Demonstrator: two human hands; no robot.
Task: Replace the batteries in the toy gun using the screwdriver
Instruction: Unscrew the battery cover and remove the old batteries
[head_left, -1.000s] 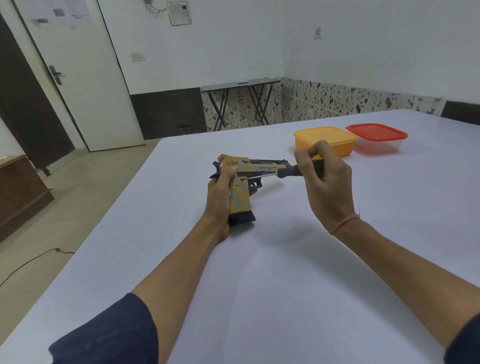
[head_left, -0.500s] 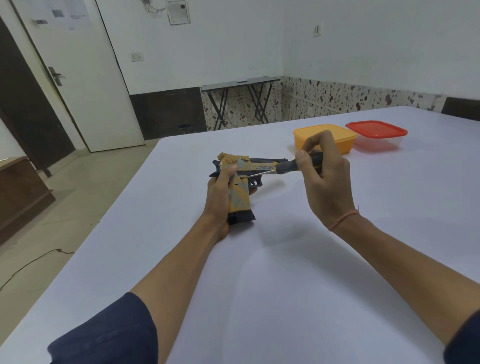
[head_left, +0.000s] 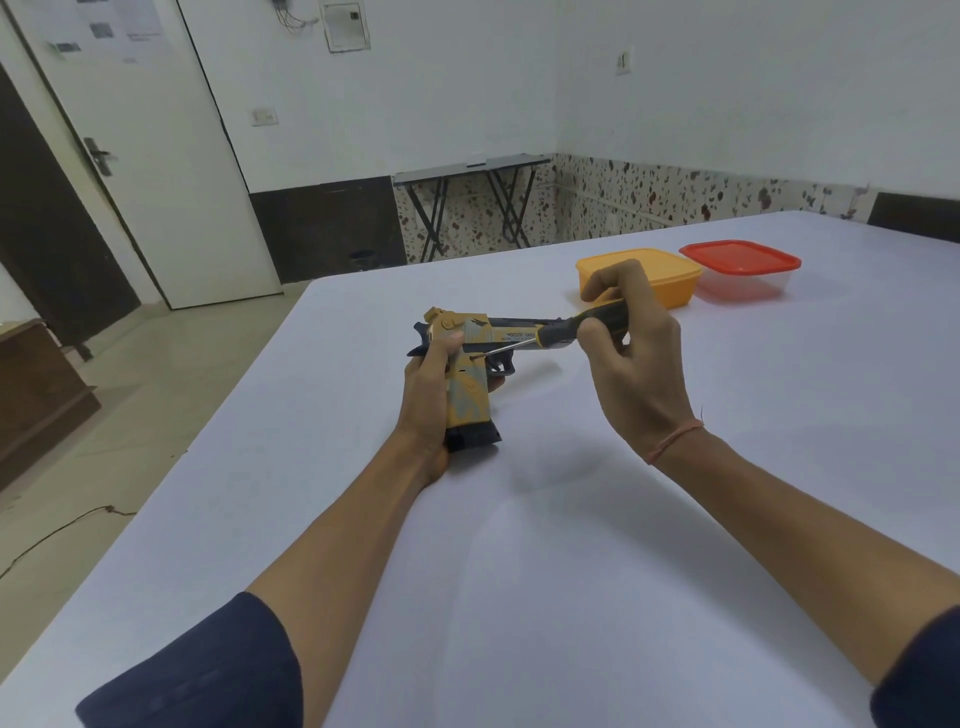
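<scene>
While the toy gun (head_left: 470, 402) stands butt-down on the table (head_left: 519, 571) as before, the right hand (head_left: 639, 379) has shifted its fingers on the screwdriver (head_left: 592, 325). It pinches the handle, and the tip touches the grip panel. The left hand (head_left: 426, 395) wraps the grip from behind. Slide lettering reads "DESERT EAGLE", partly covered.

One gun (head_left: 470, 400), one screwdriver (head_left: 566, 330), two containers (head_left: 670, 288) (head_left: 740, 257)
</scene>
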